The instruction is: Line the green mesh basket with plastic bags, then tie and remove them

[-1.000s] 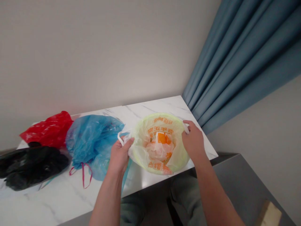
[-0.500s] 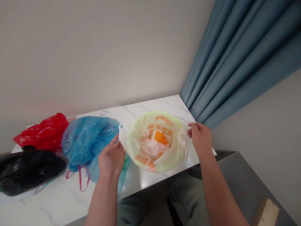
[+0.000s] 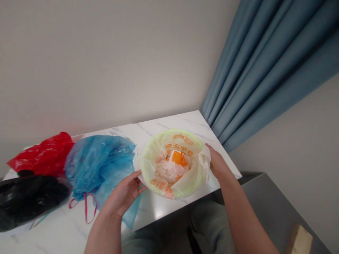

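Green bin [image 3: 185,191], at lower centre, wears its bag [image 3: 203,160] draped over the rim, handles now let go; it looks roughly fitted. Left hand [image 3: 129,192], fingers parted, cups the left side; right hand [image 3: 217,162] meets the right, grip hidden, so I cannot tell.

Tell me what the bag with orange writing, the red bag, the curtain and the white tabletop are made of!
Bag with orange writing: thin plastic film, it seems, being see-through and crinkly. Red bag: probably plastic, glossy along its creases. Curtain: likely matt cloth, hanging in folds. White tabletop: glossy where light reflects, grey marble-like veins; real stone or printed, I can't tell.
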{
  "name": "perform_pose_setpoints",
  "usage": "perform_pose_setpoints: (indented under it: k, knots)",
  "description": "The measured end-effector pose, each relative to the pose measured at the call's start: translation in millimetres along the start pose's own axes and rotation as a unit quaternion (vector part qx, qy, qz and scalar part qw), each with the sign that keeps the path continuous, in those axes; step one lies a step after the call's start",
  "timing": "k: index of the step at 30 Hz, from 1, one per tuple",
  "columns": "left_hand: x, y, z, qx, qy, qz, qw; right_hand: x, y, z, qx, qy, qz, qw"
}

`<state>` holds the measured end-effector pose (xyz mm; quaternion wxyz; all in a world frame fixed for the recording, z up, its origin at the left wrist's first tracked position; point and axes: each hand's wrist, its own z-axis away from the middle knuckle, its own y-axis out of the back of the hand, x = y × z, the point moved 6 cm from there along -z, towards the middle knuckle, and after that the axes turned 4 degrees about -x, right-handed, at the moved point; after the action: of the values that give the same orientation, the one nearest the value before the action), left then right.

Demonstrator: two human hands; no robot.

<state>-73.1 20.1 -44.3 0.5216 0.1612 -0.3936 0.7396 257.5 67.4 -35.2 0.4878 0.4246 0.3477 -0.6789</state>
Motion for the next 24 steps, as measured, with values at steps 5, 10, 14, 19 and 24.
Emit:
perform_pose_setpoints:
  k: [5, 10, 14, 19, 24]
  knots:
    - [4.4, -2.0, 3.6, -0.054, -0.035, -0.047, 0.997, 3.4, -0.9, -3.2, 0.010, -0.034, -0.067, 0.997]
    - [3.6, -9.6, 9.2, -0.061, -0.017, -0.105, 0.992, -7.2, -8.1, 3.6, -0.014, 0.000, -0.052, 0.999]
    - [5.0, -9.7, 9.2, -0.052, -0.026, -0.106, 0.993, -10.8, -5.2, 6.8, 0.020, 0.013, -0.060, 0.998]
    - [12.7, -3.4, 6.5, -0.004, -0.087, -0.082, 0.993, -10.2, 2.7, 3.4, 0.066, 0.036, -0.058, 0.995]
    - [20.7, 2.6, 5.8, 0.032, -0.128, -0.049, 0.990, -13.2, 9.9, 3.0, 0.123, 0.074, -0.034, 0.989]
